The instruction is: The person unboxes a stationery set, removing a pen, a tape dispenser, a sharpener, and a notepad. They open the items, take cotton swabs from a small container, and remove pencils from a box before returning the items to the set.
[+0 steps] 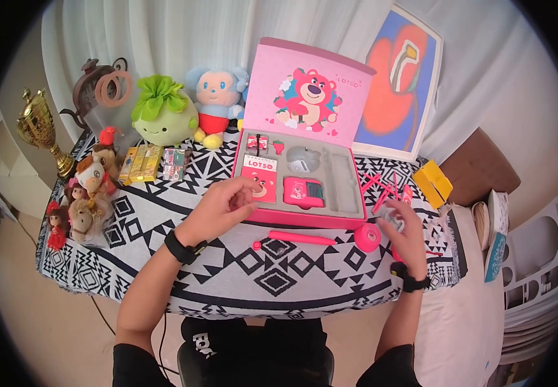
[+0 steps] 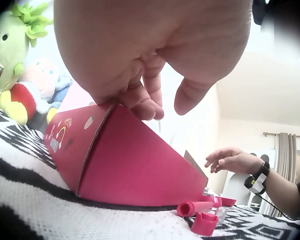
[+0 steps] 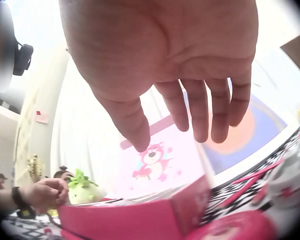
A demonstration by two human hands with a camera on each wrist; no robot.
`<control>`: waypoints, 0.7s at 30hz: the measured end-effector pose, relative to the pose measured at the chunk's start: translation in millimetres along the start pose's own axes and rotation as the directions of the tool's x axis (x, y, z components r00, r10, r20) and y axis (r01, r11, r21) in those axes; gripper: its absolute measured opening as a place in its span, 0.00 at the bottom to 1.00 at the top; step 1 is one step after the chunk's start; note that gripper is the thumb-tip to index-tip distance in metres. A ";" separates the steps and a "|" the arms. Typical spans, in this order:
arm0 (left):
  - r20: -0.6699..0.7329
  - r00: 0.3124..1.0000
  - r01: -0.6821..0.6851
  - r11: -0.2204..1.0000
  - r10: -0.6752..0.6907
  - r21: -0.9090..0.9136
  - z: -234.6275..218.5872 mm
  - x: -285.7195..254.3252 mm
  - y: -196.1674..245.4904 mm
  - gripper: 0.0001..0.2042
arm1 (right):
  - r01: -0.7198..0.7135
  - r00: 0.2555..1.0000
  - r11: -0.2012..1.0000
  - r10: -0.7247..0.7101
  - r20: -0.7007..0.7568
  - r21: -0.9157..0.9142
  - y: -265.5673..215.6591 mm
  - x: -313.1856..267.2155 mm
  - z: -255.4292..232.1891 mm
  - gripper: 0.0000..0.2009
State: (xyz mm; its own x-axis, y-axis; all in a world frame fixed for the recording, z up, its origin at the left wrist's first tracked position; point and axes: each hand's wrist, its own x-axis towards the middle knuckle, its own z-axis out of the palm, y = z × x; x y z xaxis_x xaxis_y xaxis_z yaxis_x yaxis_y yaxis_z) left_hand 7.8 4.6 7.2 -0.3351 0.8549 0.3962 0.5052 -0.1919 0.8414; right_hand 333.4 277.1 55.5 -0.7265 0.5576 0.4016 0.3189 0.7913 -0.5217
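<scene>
An open pink box (image 1: 272, 216) with a bear on its raised lid (image 1: 266, 84) stands on the patterned cloth. My left hand (image 1: 224, 203), fingers loosely bent and thumb apart, hovers at its front left corner beside the LOTSO booklet (image 1: 267, 187); whether a fingertip touches the box (image 2: 140, 165) is unclear. The tray (image 1: 350, 209) also holds a pink device (image 1: 297, 191) and a grey rounded item (image 1: 303, 159). My right hand (image 1: 409, 237), fingers spread and empty, is above the cloth near a pink round object (image 1: 367, 237) and a whitish object (image 3: 290, 185).
A pink tube (image 1: 301, 238) and small pink cap (image 1: 257, 246) lie before the box. Pink sticks (image 1: 370, 180) and a yellow box (image 1: 432, 183) are at right. Plush toys (image 1: 166, 119), dolls (image 1: 56, 222) and a gold trophy (image 1: 37, 126) stand left; a framed picture (image 1: 398, 84) leans behind.
</scene>
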 end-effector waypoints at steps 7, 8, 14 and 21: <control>-0.063 0.993 -0.095 0.992 0.101 0.085 4.9 -6.7 -7.8 0.15 | 0.270 0.900 0.961 -0.275 0.337 0.062 -53.4 83.0 86.6 0.23; -0.072 0.992 -0.103 0.992 0.108 0.067 6.4 -8.0 -10.2 0.15 | 0.218 0.891 0.971 -0.240 0.386 0.102 -57.9 88.7 94.7 0.24; -0.069 0.979 -0.177 0.972 0.189 0.152 8.0 -8.3 -17.4 0.15 | 0.272 0.815 0.962 -0.209 0.540 -0.038 -58.5 113.9 114.1 0.29; -0.005 0.952 -0.292 0.912 0.306 0.288 11.5 -7.0 -25.9 0.13 | 0.294 0.810 0.946 -0.169 0.562 -0.138 -69.5 122.2 117.9 0.29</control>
State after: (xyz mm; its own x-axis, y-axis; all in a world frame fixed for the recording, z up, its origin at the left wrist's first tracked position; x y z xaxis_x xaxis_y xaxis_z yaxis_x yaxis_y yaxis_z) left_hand 6.1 9.1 -21.6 -0.1683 0.7524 0.6369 0.7880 -0.2855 0.5455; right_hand 150.7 260.7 52.1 -0.9843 0.1763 -0.0095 0.1723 0.9470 -0.2713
